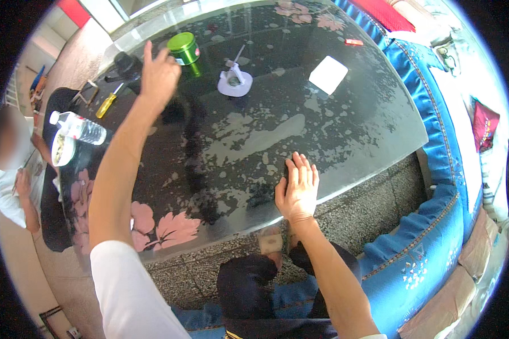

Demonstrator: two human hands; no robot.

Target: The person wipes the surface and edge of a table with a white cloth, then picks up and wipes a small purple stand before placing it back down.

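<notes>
My left hand (159, 78) is stretched over the far left of the dark glass tabletop (254, 140), slightly blurred, with its index finger extended. Nothing shows in its grasp. Just right of its fingers stands a green metal tin (183, 48) with a lid; whether they touch, I cannot tell. A black object (127, 63) lies on its other side, partly hidden. My right hand (299, 186) rests palm down near the table's front edge, thumb apart and holding nothing. Between the hands and farther back sits a pale lilac plastic piece (235, 84) with an upright part.
A white square object (328, 75) and a small red item (354, 42) lie at right. Left are a yellow-handled screwdriver (106, 105), plastic bottle (85, 128) and white bowl (63, 150). Another person (19, 186) sits at far left. A blue-covered sofa (424, 237) borders the right.
</notes>
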